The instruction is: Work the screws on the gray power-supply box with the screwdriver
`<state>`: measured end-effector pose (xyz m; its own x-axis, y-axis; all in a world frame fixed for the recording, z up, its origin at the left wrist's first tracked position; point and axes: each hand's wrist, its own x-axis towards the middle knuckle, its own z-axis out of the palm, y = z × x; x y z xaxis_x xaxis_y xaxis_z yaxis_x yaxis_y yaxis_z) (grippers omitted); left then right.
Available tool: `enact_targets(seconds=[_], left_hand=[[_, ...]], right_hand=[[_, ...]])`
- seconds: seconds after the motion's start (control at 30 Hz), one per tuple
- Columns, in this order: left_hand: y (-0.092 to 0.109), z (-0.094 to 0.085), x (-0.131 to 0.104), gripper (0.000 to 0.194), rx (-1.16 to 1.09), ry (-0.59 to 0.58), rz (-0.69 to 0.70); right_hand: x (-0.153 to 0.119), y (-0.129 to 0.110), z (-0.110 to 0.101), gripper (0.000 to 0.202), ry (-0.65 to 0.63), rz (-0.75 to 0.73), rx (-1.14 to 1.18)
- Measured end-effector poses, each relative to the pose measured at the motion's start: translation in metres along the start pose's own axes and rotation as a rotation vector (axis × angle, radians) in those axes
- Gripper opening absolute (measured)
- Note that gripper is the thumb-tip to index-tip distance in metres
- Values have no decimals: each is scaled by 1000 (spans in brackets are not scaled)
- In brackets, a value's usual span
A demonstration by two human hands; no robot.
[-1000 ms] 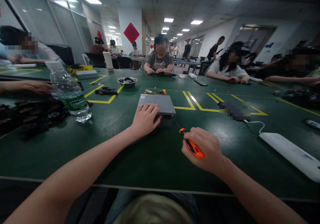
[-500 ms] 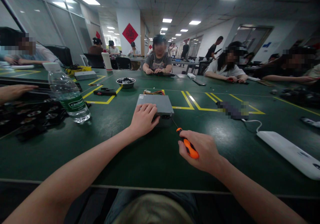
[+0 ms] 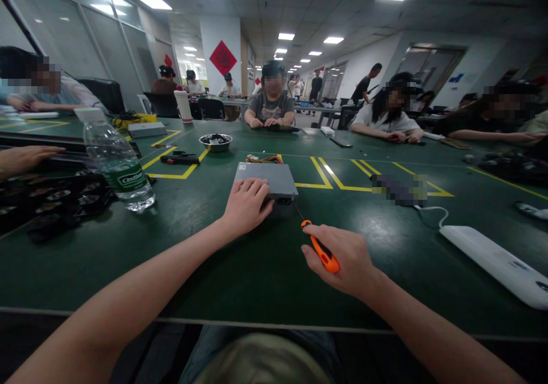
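Note:
In the head view a grey metal computer power supply lies flat on the green table, its socket side towards me. Coloured wires come out at its far side. My left hand grips the near left part of the box, fingers on top and thumb against the near face. An orange and black screwdriver is held by its handle in my right hand. Its thin shaft points up and left to the near right corner of the box. Whether the tip sits in a screw is too small to tell.
Left of the box stand a water bottle and a metal bowl with small parts. Black tools lie between them. A white power bank with a cable is at right. Another person's hand rests at far left.
The screwdriver handle has turned a little in my right hand, and the fingers on it have shifted slightly. My left hand and the power supply have stayed in place.

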<state>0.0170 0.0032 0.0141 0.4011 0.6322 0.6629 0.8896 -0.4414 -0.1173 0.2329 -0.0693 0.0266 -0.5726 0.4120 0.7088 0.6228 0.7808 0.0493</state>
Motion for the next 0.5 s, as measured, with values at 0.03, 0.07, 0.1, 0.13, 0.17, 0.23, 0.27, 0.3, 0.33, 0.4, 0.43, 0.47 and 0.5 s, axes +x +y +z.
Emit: enact_targets(seconds=[0.03, 0.07, 0.1, 0.13, 0.17, 0.23, 0.27, 0.3, 0.33, 0.4, 0.43, 0.47, 0.5], left_hand=[[0, 0, 0, 27, -2, -1, 1], [0, 0, 0, 26, -6, -2, 1], [0, 0, 0, 26, -9, -1, -1], [0, 0, 0, 25, -12, -1, -3], [-1, 0, 0, 25, -16, 1, -3], [-1, 0, 0, 24, -21, 3, -1], [-1, 0, 0, 23, -23, 5, 2], [-1, 0, 0, 22, -24, 5, 4], [-1, -1, 0, 22, -24, 5, 6], [-1, -1, 0, 22, -23, 2, 9], [-1, -1, 0, 22, -22, 0, 9], [-1, -1, 0, 23, -20, -3, 8], [-1, -1, -1, 24, -18, -4, 6]], right_hand=[[0, 1, 0, 17, 13, 7, 13], [-1, 1, 0, 17, 14, 10, 22], [-1, 1, 0, 16, 4, 10, 24], [-1, 1, 0, 14, -18, 7, 20], [-1, 0, 0, 12, -43, 4, 12], [-1, -1, -2, 11, -94, 4, -7], [-1, -1, -3, 12, -115, 8, -12], [-1, -1, -4, 13, -134, 10, -11], [0, -1, -5, 13, -146, 12, -5], [-1, 0, -7, 13, -151, 15, 16], [-1, 2, -8, 15, -142, 20, 27], [-2, 3, -9, 17, -128, 33, 41], [-2, 4, -9, 19, -110, 57, 58]])
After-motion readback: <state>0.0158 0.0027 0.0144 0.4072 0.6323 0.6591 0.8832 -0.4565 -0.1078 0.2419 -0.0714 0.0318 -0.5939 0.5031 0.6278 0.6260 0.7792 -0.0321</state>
